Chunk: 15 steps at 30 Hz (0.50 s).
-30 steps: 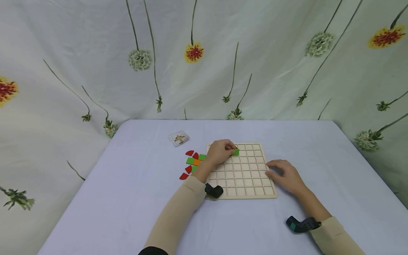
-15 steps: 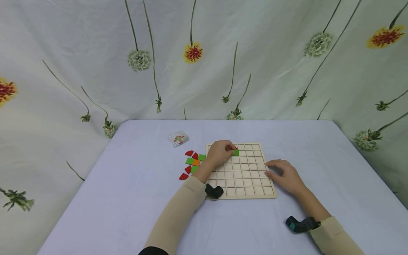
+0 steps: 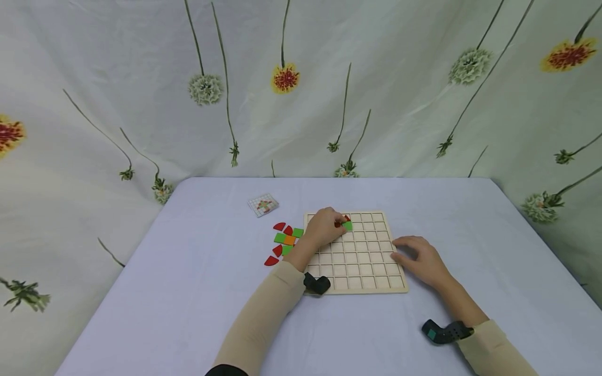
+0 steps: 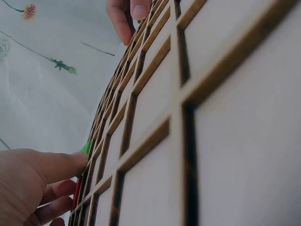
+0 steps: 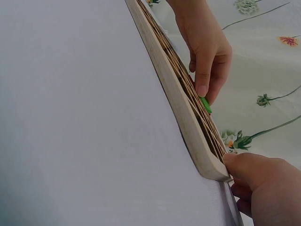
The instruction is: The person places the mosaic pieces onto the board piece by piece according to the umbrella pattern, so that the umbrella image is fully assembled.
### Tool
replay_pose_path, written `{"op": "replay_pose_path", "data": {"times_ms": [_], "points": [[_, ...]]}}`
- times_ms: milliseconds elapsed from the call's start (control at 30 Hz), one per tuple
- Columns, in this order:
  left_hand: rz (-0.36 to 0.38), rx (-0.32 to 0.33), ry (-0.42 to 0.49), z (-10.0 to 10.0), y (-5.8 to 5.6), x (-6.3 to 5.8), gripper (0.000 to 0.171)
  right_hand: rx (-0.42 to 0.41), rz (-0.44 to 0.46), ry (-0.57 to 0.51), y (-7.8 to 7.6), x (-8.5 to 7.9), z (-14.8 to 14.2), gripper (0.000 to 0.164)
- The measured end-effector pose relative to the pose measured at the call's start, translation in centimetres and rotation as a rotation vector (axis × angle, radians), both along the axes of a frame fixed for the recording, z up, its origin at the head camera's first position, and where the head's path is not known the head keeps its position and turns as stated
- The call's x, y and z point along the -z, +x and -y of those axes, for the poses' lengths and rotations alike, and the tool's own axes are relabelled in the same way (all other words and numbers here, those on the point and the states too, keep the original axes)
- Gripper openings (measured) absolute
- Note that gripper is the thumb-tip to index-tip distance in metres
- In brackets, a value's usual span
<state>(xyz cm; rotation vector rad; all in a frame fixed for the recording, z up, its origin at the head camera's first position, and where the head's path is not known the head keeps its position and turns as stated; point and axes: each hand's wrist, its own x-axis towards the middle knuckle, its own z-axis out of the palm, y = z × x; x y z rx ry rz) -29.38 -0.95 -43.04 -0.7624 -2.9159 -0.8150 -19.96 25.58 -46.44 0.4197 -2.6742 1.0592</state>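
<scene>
One green tile, near the board's far edge, looks light and stiff, best held by its sides; the left hand pinches it, while the right hand, loosely spread, touches the board's side. Unlike half a second ago, a red piece shows between left finger and thumb.

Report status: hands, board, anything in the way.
Left hand touching green tile on grid board; grip unclear. Right hand at board's right edge. Left wrist blocks head view of board's left side.
</scene>
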Motion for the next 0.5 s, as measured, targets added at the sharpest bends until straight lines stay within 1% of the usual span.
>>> {"op": "replay_pose_path", "data": {"times_ms": [267, 500], "points": [[-0.002, -0.001, -0.006, -0.01, 0.18, 0.00, 0.023, -0.001, 0.004, 0.000, 0.02, -0.03, -0.03, 0.031], [0.008, -0.004, 0.007, 0.02, 0.01, 0.19, 0.024, -0.004, 0.002, -0.002, -0.05, 0.09, -0.12, 0.030]]}}
